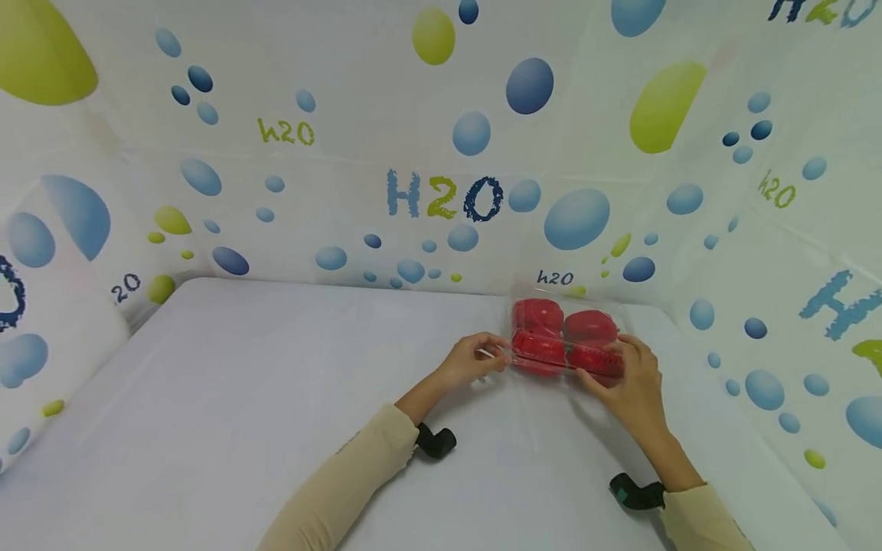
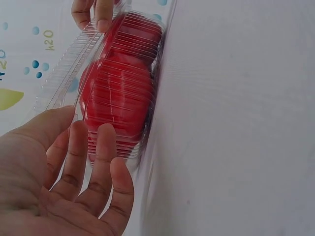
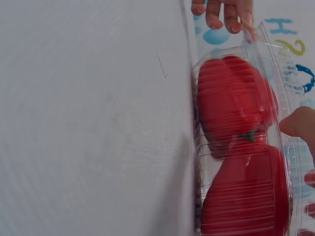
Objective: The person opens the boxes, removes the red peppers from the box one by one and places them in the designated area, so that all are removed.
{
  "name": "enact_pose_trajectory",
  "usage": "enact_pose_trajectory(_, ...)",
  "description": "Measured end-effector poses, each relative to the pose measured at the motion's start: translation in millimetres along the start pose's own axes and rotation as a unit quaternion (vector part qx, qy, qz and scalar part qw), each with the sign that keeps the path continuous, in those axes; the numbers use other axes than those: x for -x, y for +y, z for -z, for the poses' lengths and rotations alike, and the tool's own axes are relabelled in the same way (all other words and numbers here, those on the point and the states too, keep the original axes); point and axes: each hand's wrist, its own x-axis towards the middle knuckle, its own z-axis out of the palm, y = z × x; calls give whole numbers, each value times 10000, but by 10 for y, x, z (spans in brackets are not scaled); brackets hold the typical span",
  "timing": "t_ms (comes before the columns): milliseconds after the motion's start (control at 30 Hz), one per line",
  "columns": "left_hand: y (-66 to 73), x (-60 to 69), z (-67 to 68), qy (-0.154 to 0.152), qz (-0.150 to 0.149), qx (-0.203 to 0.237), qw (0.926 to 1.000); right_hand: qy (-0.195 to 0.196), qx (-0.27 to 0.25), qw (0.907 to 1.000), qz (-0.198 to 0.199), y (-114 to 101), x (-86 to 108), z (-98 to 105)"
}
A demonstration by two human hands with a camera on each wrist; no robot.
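A clear plastic clamshell box (image 1: 566, 360) holds several glossy red vegetables that look like bell peppers (image 1: 537, 346); one green stem shows in the right wrist view. It sits on the white table at the back right. My left hand (image 1: 475, 358) holds the box's left front corner at the rim, thumb near the edge (image 2: 74, 110), the other fingers loosely bent beside the ribbed wall. On the opposite end, my right hand (image 1: 630, 383) grips the box, thumb at the front and fingers around the right side. The clear lid (image 3: 290, 69) stands at an angle to the base.
The white tabletop (image 1: 276, 398) stretches to the left and front. Behind it rises a white backdrop (image 1: 358, 207) with blue and green drops and H2O lettering. A black wrist mount sits at my left wrist (image 1: 436, 442), another at my right wrist (image 1: 635, 491).
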Motion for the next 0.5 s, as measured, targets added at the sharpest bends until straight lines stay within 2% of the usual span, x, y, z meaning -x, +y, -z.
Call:
enact_pose_trajectory(233,-9,13,-18,-49,-80,8,10000,195,8,9998,97,60,-6,-11)
enact_pose_trajectory(500,-8,34,-8,-58,-108,37,9999,195,-49,9998,-65,104,-17,-8)
